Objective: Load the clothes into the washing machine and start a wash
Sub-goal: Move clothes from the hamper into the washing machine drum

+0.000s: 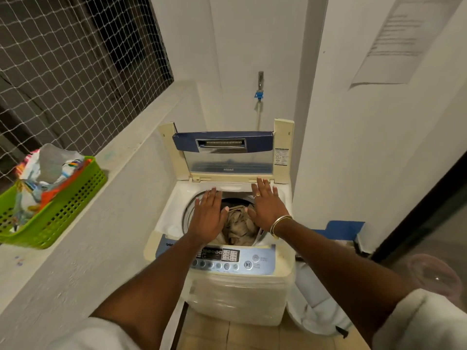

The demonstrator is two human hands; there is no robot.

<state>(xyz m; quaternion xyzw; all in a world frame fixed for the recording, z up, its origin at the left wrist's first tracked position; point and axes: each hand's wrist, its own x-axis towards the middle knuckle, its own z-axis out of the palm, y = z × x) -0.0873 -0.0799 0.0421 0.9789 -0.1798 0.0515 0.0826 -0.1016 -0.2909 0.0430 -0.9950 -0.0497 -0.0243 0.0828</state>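
A cream top-loading washing machine (283,258) stands in the corner with its folding lid (227,157) raised upright at the back. Beige clothes (238,227) lie crumpled inside the round drum. My left hand (208,215) hovers flat over the left side of the drum opening, fingers spread, holding nothing. My right hand (265,208) is stretched flat over the right side, with a ring and a bangle on it, also empty. The blue control panel (227,260) with buttons runs along the machine's front edge, below my forearms.
A green plastic basket (58,210) with colourful packets sits on the ledge at left, under a netted window (75,59). A tap with a blue fitting (259,89) is on the wall behind the machine. White bags (316,306) lie on the floor at right.
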